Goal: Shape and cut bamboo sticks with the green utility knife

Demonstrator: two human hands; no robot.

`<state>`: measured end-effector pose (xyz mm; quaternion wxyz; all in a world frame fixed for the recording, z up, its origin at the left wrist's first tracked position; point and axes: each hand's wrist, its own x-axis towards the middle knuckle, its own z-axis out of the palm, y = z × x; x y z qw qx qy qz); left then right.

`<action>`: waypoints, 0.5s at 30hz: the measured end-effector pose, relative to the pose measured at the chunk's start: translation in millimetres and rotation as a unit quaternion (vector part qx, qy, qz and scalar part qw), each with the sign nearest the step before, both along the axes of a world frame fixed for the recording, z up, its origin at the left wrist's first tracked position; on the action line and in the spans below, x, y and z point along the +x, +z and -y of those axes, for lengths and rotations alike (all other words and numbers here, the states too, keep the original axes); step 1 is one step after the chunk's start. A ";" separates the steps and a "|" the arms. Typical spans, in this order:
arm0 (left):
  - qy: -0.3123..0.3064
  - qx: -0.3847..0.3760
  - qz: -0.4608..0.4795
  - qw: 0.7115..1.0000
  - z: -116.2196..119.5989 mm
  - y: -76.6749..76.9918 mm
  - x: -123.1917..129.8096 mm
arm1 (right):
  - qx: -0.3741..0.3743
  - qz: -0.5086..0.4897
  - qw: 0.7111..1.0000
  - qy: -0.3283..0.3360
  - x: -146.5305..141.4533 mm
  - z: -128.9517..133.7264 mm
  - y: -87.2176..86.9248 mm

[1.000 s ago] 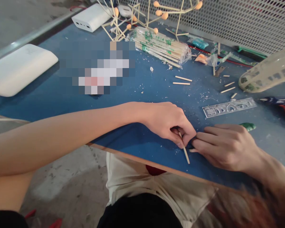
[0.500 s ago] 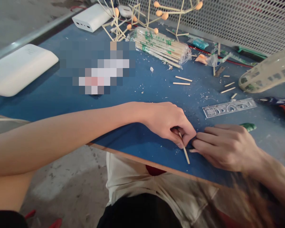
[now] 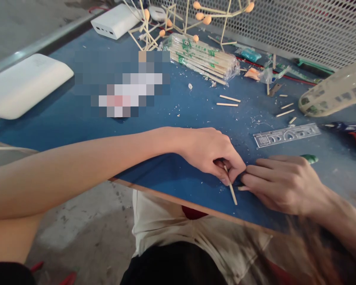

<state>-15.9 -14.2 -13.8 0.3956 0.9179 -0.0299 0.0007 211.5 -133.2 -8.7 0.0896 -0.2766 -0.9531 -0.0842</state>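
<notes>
Between the thumb and fingers of my left hand (image 3: 215, 154) is a thin wooden stick (image 3: 233, 194), its lower end pointing toward the table's front edge. My right hand (image 3: 284, 182) is closed beside it, fingertips touching or almost touching the left fingers. A green handle end (image 3: 310, 159) shows behind the right knuckles, and a thin dark tip is at its fingers; it looks like a knife, mostly hidden by the hand. Both hands rest low over the blue table (image 3: 166, 174) near its front edge.
Beyond the hands lie cut stick pieces (image 3: 227, 104), a clear ruler (image 3: 287, 135), a glue gun (image 3: 348, 127) and a bag of chopsticks (image 3: 200, 57). A stick structure (image 3: 185, 18) stands at the back. White power banks (image 3: 29, 85) sit at the left. A plastic bottle (image 3: 335, 89) lies right.
Almost nothing differs. The view has shifted very slightly; both hands keep the same grip and the stick stays at the same angle.
</notes>
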 end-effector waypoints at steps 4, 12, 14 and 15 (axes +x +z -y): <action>-0.002 0.003 -0.004 1.000 0.2 0.7 -0.2 | 0.005 0.005 1.000 0.000 1.6 -1.1 -0.5; -0.003 -0.009 0.003 1.000 -0.5 -0.1 -0.2 | 0.011 0.001 1.000 0.000 0.5 -0.5 -0.6; -0.004 -0.010 0.005 1.000 -0.9 -0.4 -0.4 | 0.011 0.001 1.000 0.000 0.3 -0.5 -0.8; -0.003 -0.011 0.006 1.000 -1.0 -0.4 -0.5 | 0.010 0.001 1.000 -0.001 0.2 -0.6 -0.9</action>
